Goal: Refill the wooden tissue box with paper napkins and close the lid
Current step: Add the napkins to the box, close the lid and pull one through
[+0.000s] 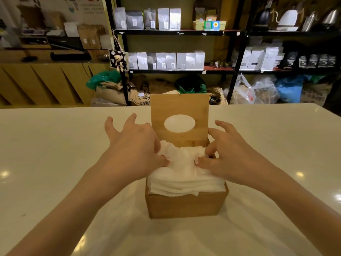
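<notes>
The wooden tissue box point(186, 206) stands on the white table in front of me. Its lid point(180, 108), with an oval hole, is raised upright at the back. A stack of white paper napkins point(184, 180) fills the box and rises above its rim, crumpled at the top. My left hand point(136, 145) rests on the left side of the stack, thumb and fingertips pressing into the paper. My right hand point(227, 152) is on the right side, thumb and fingers pinching the crumpled top napkin.
The white table point(55, 154) stretches wide on both sides of the box. Behind its far edge stand black shelves point(177, 32) with white pouches, kettles and sacks on the floor. A wooden counter is at the back left.
</notes>
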Action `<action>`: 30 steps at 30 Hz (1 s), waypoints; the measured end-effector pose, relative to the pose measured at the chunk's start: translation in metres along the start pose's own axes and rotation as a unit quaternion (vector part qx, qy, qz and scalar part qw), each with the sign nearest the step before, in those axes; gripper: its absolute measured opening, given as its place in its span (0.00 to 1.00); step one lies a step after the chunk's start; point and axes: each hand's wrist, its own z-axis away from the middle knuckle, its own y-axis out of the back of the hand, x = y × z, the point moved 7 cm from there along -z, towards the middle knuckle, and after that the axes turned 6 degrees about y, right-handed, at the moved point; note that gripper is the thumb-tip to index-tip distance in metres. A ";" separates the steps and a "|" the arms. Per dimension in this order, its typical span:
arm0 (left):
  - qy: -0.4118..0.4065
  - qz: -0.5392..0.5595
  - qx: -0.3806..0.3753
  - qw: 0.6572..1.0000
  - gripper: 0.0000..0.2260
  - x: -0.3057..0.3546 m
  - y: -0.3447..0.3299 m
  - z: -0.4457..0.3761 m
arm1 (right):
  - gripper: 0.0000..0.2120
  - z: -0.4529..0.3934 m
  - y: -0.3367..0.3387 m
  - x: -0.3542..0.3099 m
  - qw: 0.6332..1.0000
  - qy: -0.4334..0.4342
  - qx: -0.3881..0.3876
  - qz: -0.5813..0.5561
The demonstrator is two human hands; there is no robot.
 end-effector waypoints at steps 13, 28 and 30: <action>-0.011 0.008 -0.036 0.999 0.11 0.000 -0.017 -0.008 | 0.14 -0.004 -0.004 0.001 1.000 -0.003 -0.009 0.003; -0.019 -0.081 -0.038 0.996 0.16 0.007 -0.029 -0.008 | 0.09 -0.007 -0.008 -0.008 0.984 -0.007 -0.016 0.175; -0.019 -0.093 -0.044 0.994 0.14 0.008 -0.029 -0.009 | 0.09 -0.005 -0.009 -0.009 0.982 -0.011 -0.014 0.190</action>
